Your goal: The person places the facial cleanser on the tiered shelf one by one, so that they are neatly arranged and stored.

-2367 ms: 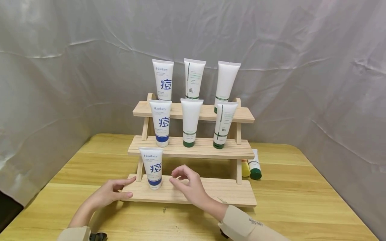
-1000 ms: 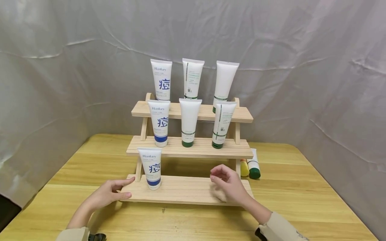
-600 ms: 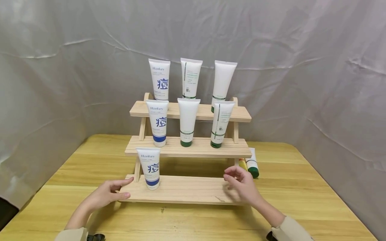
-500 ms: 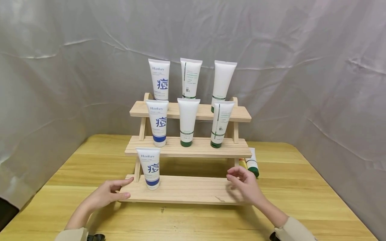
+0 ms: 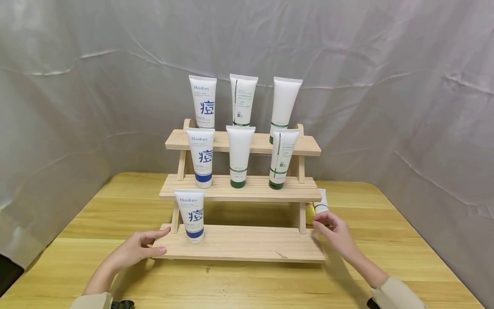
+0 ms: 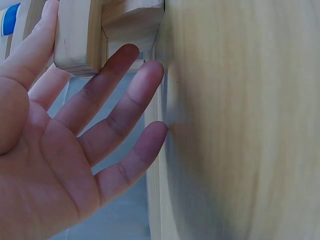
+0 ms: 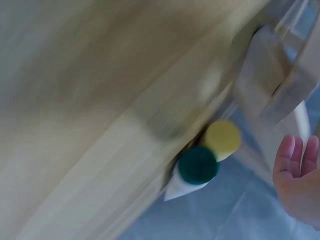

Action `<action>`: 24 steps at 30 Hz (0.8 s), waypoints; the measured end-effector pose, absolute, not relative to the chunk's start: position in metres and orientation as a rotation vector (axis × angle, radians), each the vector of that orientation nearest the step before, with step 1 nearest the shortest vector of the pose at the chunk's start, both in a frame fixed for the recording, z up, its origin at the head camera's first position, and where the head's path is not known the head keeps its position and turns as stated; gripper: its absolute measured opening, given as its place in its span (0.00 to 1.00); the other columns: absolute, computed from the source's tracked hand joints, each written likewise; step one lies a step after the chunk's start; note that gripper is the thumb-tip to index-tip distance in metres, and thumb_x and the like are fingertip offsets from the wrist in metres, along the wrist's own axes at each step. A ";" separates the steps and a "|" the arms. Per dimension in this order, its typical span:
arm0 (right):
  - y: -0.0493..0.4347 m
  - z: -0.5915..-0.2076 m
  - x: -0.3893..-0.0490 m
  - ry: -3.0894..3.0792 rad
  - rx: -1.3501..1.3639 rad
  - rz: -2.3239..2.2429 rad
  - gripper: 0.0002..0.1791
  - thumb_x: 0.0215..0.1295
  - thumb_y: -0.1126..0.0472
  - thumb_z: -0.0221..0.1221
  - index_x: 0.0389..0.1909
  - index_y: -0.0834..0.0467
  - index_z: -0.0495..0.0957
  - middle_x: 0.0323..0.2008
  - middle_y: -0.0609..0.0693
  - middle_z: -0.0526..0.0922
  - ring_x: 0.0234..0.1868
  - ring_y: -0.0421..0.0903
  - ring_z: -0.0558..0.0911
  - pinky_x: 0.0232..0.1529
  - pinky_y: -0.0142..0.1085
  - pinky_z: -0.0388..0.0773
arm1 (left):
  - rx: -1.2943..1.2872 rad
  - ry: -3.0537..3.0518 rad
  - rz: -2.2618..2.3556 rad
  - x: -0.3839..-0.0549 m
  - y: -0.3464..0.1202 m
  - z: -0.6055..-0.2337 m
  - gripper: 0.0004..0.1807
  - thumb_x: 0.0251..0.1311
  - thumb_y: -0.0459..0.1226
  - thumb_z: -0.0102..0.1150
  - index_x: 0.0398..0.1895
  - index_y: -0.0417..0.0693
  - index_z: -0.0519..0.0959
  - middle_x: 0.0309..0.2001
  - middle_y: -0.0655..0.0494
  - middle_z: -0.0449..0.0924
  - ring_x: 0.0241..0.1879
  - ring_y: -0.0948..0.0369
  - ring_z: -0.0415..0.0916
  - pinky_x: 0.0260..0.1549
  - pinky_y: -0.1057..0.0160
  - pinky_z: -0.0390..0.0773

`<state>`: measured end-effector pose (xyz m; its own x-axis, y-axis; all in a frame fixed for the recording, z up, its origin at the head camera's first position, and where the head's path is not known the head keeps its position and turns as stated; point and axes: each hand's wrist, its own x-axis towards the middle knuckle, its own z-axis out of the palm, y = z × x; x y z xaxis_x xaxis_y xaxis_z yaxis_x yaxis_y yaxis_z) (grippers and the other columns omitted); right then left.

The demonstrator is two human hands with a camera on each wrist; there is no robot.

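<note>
A three-tier wooden display stand (image 5: 247, 244) stands on the table. Its bottom board's left end lies between the thumb and index finger of my left hand (image 5: 129, 251); the left wrist view shows the other fingers stretched out below the board (image 6: 77, 37). My right hand (image 5: 339, 238), fingers loosely bent and holding nothing, hovers past the stand's right end. Just beyond it lie a white tube (image 5: 321, 201) with a green cap (image 7: 197, 165) and a yellow-capped tube (image 5: 310, 213). On the bottom tier a blue-and-white cosmetic tube (image 5: 194, 216) stands on its cap.
The middle tier bears a blue-banded tube (image 5: 201, 156) and two green-capped tubes, one plain-faced (image 5: 240, 156) and one printed (image 5: 283, 159). Three more tubes stand on the top tier, the rightmost white (image 5: 285, 103). Grey cloth (image 5: 366, 107) hangs round the wooden table (image 5: 386, 240).
My right hand has moved right, from beside the bottom-tier tube along the board to beyond its right end, by the lying tubes. The left hand has stayed at the board's left end.
</note>
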<state>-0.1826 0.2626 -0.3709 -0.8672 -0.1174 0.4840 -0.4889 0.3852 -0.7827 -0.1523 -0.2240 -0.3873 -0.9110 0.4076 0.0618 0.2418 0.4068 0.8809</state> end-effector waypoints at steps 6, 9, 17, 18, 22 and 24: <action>0.279 -0.375 -0.200 -2.344 0.413 1.413 0.05 0.57 0.74 0.56 0.34 0.71 0.74 0.27 0.57 0.77 0.27 0.35 0.73 0.23 0.30 0.73 | 0.592 2.478 1.536 -0.152 -0.224 -0.389 0.31 0.56 0.35 0.58 0.58 0.26 0.61 0.53 0.21 0.60 0.38 0.64 0.73 0.36 0.68 0.72; 0.285 -0.377 -0.205 -2.381 0.376 1.376 0.06 0.57 0.72 0.56 0.35 0.72 0.74 0.29 0.58 0.77 0.28 0.34 0.73 0.23 0.32 0.74 | 0.589 2.475 1.535 -0.152 -0.224 -0.388 0.31 0.56 0.36 0.58 0.58 0.26 0.61 0.53 0.21 0.61 0.38 0.64 0.74 0.36 0.68 0.72; 0.298 -0.379 -0.225 -2.440 0.320 1.340 0.08 0.59 0.70 0.55 0.37 0.71 0.73 0.33 0.62 0.77 0.28 0.34 0.72 0.25 0.35 0.75 | 0.620 2.517 1.501 -0.153 -0.225 -0.390 0.30 0.56 0.37 0.58 0.57 0.26 0.63 0.51 0.21 0.62 0.38 0.64 0.74 0.36 0.68 0.72; 0.300 -0.379 -0.228 -2.442 0.316 1.336 0.08 0.59 0.70 0.55 0.37 0.72 0.73 0.33 0.62 0.77 0.28 0.34 0.72 0.25 0.35 0.75 | 0.629 2.522 1.500 -0.153 -0.225 -0.390 0.30 0.56 0.38 0.58 0.57 0.26 0.63 0.51 0.21 0.62 0.38 0.64 0.73 0.36 0.69 0.71; 0.307 -0.378 -0.238 -2.475 0.287 1.309 0.10 0.60 0.69 0.54 0.39 0.73 0.73 0.34 0.62 0.77 0.29 0.34 0.72 0.26 0.33 0.75 | 0.641 2.538 1.491 -0.152 -0.225 -0.388 0.30 0.56 0.38 0.58 0.57 0.27 0.64 0.52 0.21 0.61 0.39 0.64 0.73 0.36 0.69 0.71; 0.310 -0.377 -0.242 -2.500 0.273 1.286 0.12 0.60 0.68 0.55 0.40 0.73 0.72 0.35 0.64 0.77 0.30 0.36 0.73 0.27 0.31 0.74 | 0.620 2.532 1.493 -0.152 -0.224 -0.387 0.31 0.56 0.38 0.58 0.57 0.26 0.63 0.53 0.21 0.60 0.40 0.64 0.72 0.37 0.69 0.71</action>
